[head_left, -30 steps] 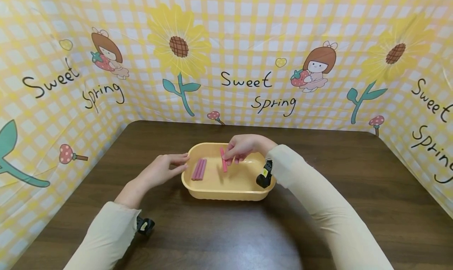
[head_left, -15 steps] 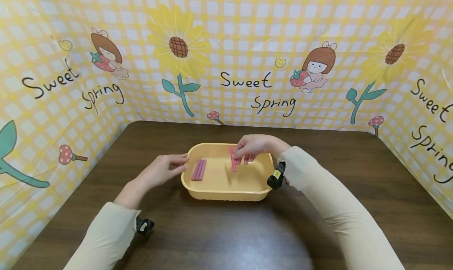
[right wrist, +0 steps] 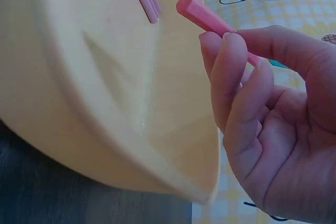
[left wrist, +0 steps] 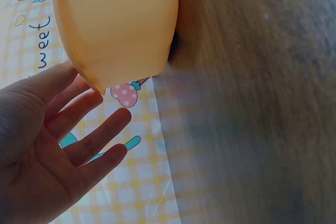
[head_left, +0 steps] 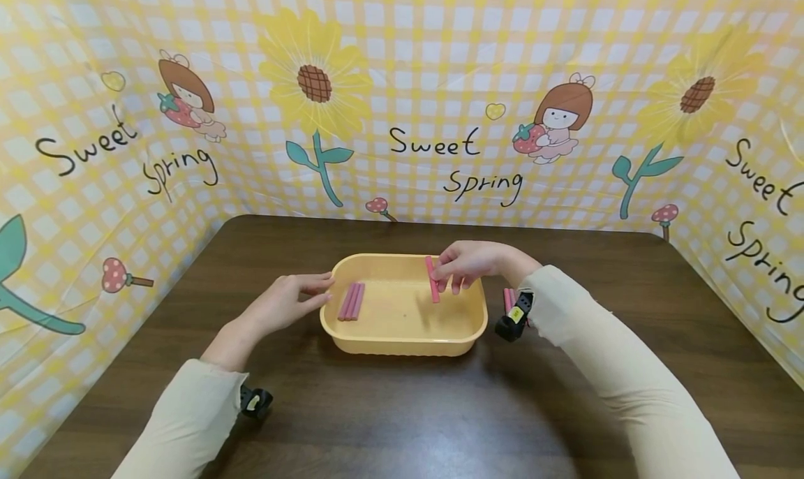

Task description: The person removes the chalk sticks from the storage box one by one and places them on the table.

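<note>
My right hand (head_left: 471, 261) pinches a short pink stick (head_left: 432, 280) above the right part of a yellow plastic tub (head_left: 402, 347). In the right wrist view, the pink stick (right wrist: 199, 14) has a faceted end and sits between thumb and fingertips, apart from the tub floor. Three darker pink sticks (head_left: 352, 301) lie side by side inside the tub at its left end. My left hand (head_left: 283, 301) rests its fingertips against the tub's left rim, its fingers fairly straight. The left wrist view shows the left hand (left wrist: 68, 135) touching the tub's edge, its lower fingers spread and free.
More pink sticks (head_left: 508, 296) lie on the brown wooden table (head_left: 377, 416) just right of the tub, partly hidden by the right wrist camera (head_left: 515, 316). A yellow checked cloth (head_left: 427, 60) encloses the table at the back and sides.
My right hand has moved right across the tub with the pink stick still pinched. The sticks on the table at the right have come into view. My left hand stays at the rim.
</note>
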`<action>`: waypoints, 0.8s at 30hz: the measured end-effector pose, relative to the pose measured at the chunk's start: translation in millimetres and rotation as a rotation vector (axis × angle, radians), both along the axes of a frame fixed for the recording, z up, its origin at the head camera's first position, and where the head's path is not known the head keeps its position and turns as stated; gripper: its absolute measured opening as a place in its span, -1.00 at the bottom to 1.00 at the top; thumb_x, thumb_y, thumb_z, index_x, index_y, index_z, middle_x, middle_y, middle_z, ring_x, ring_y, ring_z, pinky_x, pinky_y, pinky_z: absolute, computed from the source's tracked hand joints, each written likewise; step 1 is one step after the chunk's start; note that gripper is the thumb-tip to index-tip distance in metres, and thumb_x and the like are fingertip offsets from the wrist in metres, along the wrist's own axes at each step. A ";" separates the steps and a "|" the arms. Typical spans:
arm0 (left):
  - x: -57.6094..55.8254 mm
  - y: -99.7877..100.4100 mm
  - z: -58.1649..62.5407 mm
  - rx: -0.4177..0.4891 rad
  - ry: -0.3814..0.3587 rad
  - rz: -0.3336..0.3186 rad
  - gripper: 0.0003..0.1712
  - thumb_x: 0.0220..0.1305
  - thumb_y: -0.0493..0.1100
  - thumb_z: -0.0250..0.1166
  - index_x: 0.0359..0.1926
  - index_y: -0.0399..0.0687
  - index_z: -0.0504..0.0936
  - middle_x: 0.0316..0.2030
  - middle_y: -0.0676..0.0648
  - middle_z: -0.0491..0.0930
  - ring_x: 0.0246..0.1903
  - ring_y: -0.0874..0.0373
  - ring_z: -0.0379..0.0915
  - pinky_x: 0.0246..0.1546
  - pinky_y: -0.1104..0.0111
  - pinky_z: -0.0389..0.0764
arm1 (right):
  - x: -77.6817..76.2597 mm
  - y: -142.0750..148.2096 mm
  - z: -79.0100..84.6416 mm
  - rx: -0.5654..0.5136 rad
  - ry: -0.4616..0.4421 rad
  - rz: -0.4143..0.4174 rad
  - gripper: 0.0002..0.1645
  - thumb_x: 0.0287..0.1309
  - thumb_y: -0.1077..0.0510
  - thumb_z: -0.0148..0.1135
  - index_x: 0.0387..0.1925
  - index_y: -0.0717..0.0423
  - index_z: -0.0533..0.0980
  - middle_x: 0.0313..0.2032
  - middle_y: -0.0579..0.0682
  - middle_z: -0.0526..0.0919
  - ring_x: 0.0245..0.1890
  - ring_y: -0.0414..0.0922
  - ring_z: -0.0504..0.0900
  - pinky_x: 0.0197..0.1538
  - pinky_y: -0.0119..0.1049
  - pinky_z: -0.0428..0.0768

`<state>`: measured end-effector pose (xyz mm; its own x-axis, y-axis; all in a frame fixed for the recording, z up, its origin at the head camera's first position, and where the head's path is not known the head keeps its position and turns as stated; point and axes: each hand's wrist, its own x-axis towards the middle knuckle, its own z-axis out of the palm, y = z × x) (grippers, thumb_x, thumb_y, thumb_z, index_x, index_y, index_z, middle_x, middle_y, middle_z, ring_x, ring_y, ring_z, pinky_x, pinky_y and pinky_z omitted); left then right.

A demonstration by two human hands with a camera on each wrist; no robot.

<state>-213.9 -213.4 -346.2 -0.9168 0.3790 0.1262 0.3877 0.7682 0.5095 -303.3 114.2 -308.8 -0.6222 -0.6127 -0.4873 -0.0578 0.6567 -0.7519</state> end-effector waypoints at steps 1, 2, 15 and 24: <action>0.0 -0.1 -0.1 -0.001 -0.001 0.002 -0.58 0.28 -0.17 0.20 0.12 -0.28 0.52 0.19 -0.26 0.44 0.17 -0.18 0.40 0.13 -0.01 0.46 | 0.6 1.8 0.5 -0.002 -0.001 -0.002 -0.77 0.28 0.07 0.08 -0.29 0.16 0.54 -0.39 -0.05 0.63 -0.56 -0.26 0.54 -0.49 -0.50 0.45; 0.2 -0.1 0.0 0.000 -0.002 0.003 -0.57 0.28 -0.18 0.20 0.12 -0.28 0.52 0.19 -0.26 0.44 0.16 -0.18 0.41 0.13 -0.01 0.46 | 1.2 3.6 0.9 -0.003 -0.001 -0.003 -0.77 0.28 0.07 0.07 -0.28 0.16 0.54 -0.38 -0.04 0.63 -0.55 -0.26 0.54 -0.49 -0.49 0.45; 0.5 0.8 2.0 -0.003 -0.003 0.001 -0.57 0.28 -0.19 0.19 0.12 -0.30 0.51 0.19 -0.28 0.44 0.16 -0.20 0.40 0.11 -0.01 0.48 | 8.8 35.1 1.3 -0.051 0.004 -0.068 -0.77 0.26 0.09 0.07 -0.26 0.18 0.52 -0.41 -0.07 0.61 -0.53 -0.23 0.51 -0.50 -0.47 0.43; 0.2 0.8 1.3 0.000 0.000 -0.004 -0.57 0.27 -0.18 0.20 0.13 -0.29 0.51 0.19 -0.28 0.44 0.15 -0.19 0.42 0.10 0.00 0.48 | 14.1 59.8 1.3 -0.096 -0.018 -0.084 -0.75 0.30 0.10 0.03 -0.21 0.22 0.49 -0.43 -0.10 0.60 -0.50 -0.23 0.52 -0.46 -0.48 0.46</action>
<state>-213.7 -212.5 -344.9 -0.9151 0.3829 0.1263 0.3910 0.7665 0.5094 -289.2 174.0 -307.4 -0.6648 -0.6034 -0.4404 0.0085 0.5834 -0.8122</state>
